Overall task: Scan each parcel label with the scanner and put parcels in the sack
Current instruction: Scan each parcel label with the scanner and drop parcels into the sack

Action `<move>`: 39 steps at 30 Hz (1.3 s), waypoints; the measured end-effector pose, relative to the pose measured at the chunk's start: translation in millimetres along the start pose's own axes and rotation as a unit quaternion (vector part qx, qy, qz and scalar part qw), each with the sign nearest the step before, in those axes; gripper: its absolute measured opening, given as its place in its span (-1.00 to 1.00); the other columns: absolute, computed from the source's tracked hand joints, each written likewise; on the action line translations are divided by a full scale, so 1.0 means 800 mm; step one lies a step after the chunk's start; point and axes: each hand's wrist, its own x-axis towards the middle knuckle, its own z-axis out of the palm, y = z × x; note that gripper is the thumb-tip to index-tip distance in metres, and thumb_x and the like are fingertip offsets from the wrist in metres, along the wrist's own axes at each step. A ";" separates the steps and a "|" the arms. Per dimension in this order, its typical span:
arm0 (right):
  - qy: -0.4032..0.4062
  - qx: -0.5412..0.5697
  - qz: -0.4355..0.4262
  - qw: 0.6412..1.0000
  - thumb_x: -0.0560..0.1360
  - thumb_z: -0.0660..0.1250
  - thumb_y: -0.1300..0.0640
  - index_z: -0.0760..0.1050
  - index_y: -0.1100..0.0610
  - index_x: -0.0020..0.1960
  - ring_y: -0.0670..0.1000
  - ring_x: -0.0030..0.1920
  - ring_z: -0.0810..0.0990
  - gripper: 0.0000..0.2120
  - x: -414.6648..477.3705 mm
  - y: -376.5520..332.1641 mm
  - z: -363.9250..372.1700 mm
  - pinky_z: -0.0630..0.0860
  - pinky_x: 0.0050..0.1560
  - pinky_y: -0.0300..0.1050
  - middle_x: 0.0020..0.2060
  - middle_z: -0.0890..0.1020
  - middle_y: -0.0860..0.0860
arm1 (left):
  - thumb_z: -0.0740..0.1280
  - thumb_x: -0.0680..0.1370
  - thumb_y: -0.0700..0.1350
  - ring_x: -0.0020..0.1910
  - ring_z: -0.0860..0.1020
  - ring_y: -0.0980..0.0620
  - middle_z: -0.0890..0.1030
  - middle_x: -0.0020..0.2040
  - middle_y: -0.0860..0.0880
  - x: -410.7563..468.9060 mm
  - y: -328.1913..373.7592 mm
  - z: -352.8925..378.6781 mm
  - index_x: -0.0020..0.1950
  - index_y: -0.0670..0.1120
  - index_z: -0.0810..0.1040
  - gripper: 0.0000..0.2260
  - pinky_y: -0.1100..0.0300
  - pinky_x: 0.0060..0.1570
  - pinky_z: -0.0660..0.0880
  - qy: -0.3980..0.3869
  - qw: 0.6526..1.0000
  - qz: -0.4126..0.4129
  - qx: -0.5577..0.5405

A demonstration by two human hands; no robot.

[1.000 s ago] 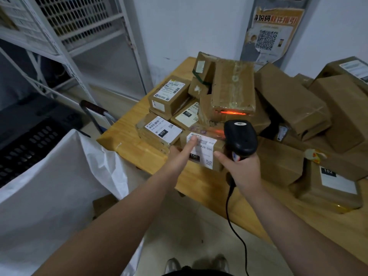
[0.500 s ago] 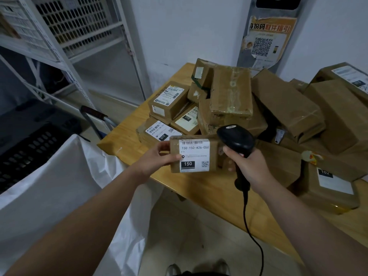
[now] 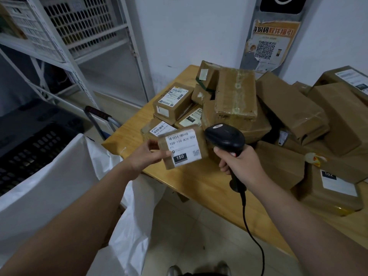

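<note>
Left hand grips parcel label-up, lengthwise left-right; right hand clasps upright scanner.

A parcel pickup and sorting room: taped brown cardboard boxes, many bearing printed barcode labels, lie heaped on a wooden worktop pushed against a plain white wall. A creased poster with a QR code and Chinese lettering hangs behind the pile. White metal shelving with a perforated crate stands to the left, above a black plastic crate on the floor. A large white sack gapes open beside the worktop, and a corded black barcode scanner is in use at the worktop's edge.
</note>
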 end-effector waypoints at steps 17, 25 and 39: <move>0.006 -0.055 0.021 0.998 0.48 0.40 -0.01 0.58 0.19 -0.25 -0.08 -0.51 0.56 -0.73 -0.010 -0.013 0.035 0.56 -0.34 -0.15 -0.51 0.57 0.01 | 0.52 0.41 -0.05 0.08 0.44 0.14 0.50 0.16 0.05 0.020 0.013 0.039 0.39 -0.14 0.34 -0.38 0.33 -0.05 0.42 0.191 0.972 0.040 0.131; 0.007 -0.061 0.027 0.998 0.49 0.40 0.00 0.57 0.17 -0.24 -0.07 -0.51 0.56 -0.74 -0.014 -0.018 0.033 0.57 -0.33 -0.13 -0.50 0.56 0.01 | 0.54 0.39 -0.06 0.15 0.48 0.08 0.51 0.27 -0.05 0.021 0.011 0.042 0.39 -0.14 0.33 -0.35 0.26 0.02 0.44 0.208 0.969 0.050 0.127; -0.003 -0.097 0.036 0.995 0.49 0.39 -0.02 0.55 0.19 -0.28 -0.11 -0.54 0.56 -0.70 -0.023 -0.032 0.019 0.51 -0.39 -0.19 -0.54 0.55 -0.02 | 0.58 0.34 -0.04 0.24 0.46 0.03 0.47 0.30 -0.03 0.029 -0.004 0.040 0.41 -0.08 0.27 -0.25 0.17 0.11 0.48 0.248 0.951 0.070 0.169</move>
